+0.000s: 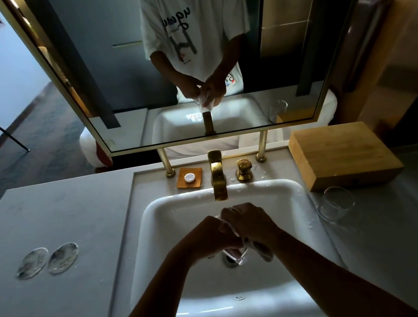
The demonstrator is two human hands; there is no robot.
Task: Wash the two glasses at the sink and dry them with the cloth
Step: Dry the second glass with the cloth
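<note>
Head view: both hands hold glass (235, 255), cloth (263, 252) over sink (157, 215).

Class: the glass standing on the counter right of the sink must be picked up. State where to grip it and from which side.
Grip the glass round its side wall, coming from the sink side: it stands upright, and the wooden box blocks the back.

Dim scene, pale glare on the sink (157, 215) basin, dark shadowed arms, wide-angle bending at edges, corners perhaps slightly soft
</note>
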